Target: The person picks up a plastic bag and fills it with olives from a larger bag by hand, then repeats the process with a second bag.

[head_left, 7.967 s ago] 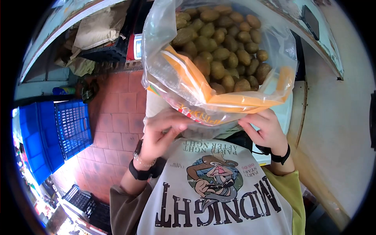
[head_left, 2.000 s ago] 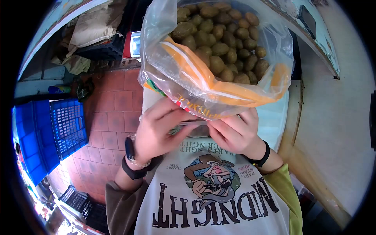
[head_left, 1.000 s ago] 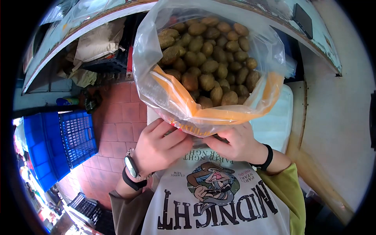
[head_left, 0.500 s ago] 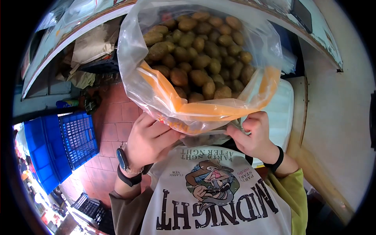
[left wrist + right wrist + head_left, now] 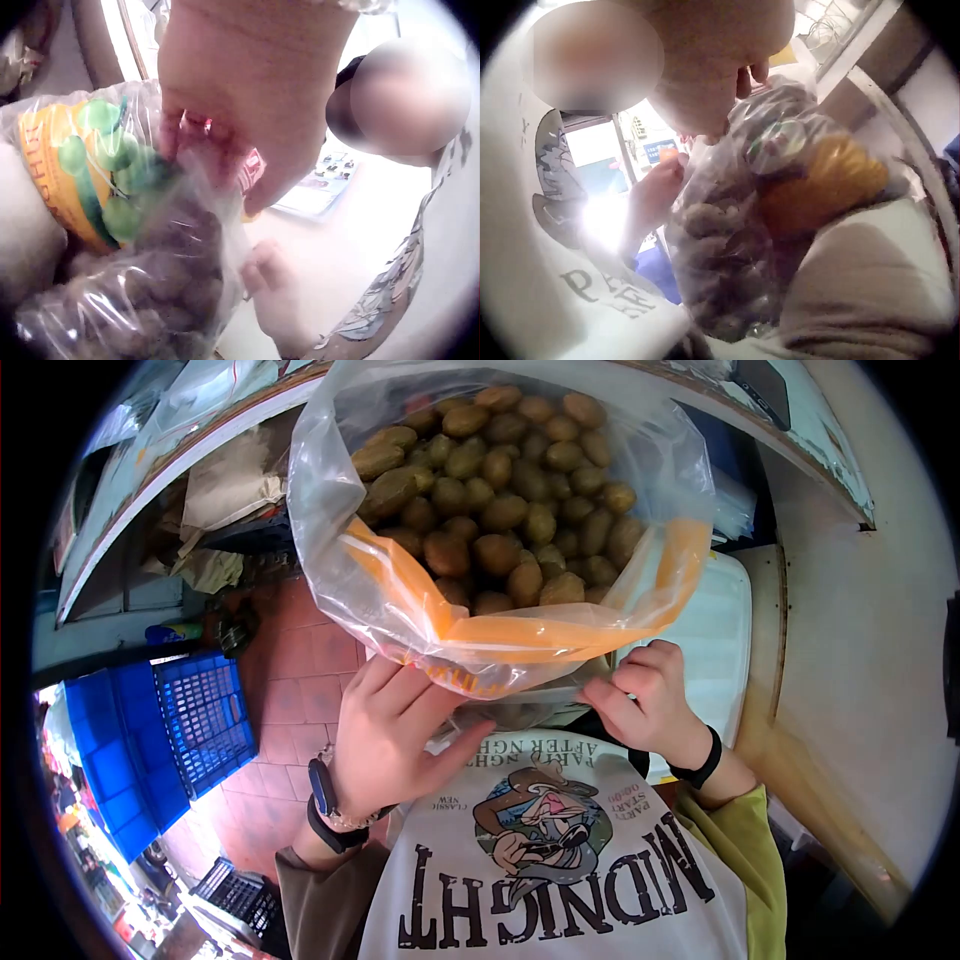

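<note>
A clear plastic bag (image 5: 665, 595) with an orange band, full of brown-green oval fruits (image 5: 500, 510), gapes toward the head camera. Fingers of the left hand (image 5: 395, 735) go under the bag's near edge and curl at its film, with the thumb stretched out to the side. On the other side, the right hand (image 5: 645, 700) pinches the film between thumb and bent fingers. Green fruits are printed on the bag (image 5: 56, 172) in the left wrist view. From the right wrist, the fruits (image 5: 720, 262) show through the film below the right hand (image 5: 705, 67).
A white lidded box (image 5: 715, 650) is behind the right hand. Blue crates (image 5: 205, 715) stand on the red tiled floor (image 5: 290, 690) at the left, a black crate (image 5: 235, 895) below. A phone (image 5: 762, 390) lies on the shelf at the upper right; brown paper sacks (image 5: 225, 490) lie at upper left.
Since the earlier frames, the bag has shifted left in the head view. The right hand moved right, away from the left hand, during the last second. Just now the left thumb has stretched out from its fingers.
</note>
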Available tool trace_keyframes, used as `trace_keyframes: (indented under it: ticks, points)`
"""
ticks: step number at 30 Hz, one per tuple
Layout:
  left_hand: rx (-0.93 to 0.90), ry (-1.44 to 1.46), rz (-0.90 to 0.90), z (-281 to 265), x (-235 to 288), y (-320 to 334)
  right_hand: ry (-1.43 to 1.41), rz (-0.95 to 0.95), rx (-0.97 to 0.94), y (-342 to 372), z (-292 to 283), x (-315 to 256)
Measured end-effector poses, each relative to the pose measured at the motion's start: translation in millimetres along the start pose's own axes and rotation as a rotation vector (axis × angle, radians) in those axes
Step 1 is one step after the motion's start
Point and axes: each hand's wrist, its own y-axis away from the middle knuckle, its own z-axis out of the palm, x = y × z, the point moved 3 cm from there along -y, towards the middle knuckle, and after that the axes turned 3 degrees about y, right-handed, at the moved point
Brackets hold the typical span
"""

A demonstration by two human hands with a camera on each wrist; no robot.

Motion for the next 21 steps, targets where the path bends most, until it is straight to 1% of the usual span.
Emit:
trace_keyframes:
  ticks: [2, 4, 6, 7, 9, 13, 18, 21]
  points:
    - [-0.005, 0.007, 0.0, 3.4, 3.3, -1.9, -0.02, -0.029, 0.002, -6.4, 2.9, -5.3]
    - [0.041, -0.036, 0.027, 7.5, 3.7, -1.1, -0.036, -0.059, 0.004, -16.0, 5.2, -11.6]
    - [0.067, -0.026, 0.018, 10.7, 2.0, 0.8, -0.01, -0.11, 0.094, -24.9, 3.8, -18.4]
    - [0.09, -0.015, 0.008, 11.0, 0.8, 1.8, -0.01, -0.11, 0.097, -27.4, 4.6, -18.4]
    - [0.069, -0.02, 0.008, 10.1, -2.5, 4.6, 0.014, -0.112, 0.131, -30.9, 5.6, -17.6]
    - [0.033, -0.084, 0.045, 10.0, -6.5, 8.1, 0.063, -0.117, 0.124, -28.5, 2.1, -16.1]
    - [0.021, -0.147, 0.104, 5.5, -7.1, 7.3, 0.195, -0.049, 0.067, -14.0, 1.4, -11.0]
    - [-0.006, -0.193, 0.134, 3.9, -7.0, 8.7, 0.248, -0.019, 0.077, -3.0, 1.4, -9.1]
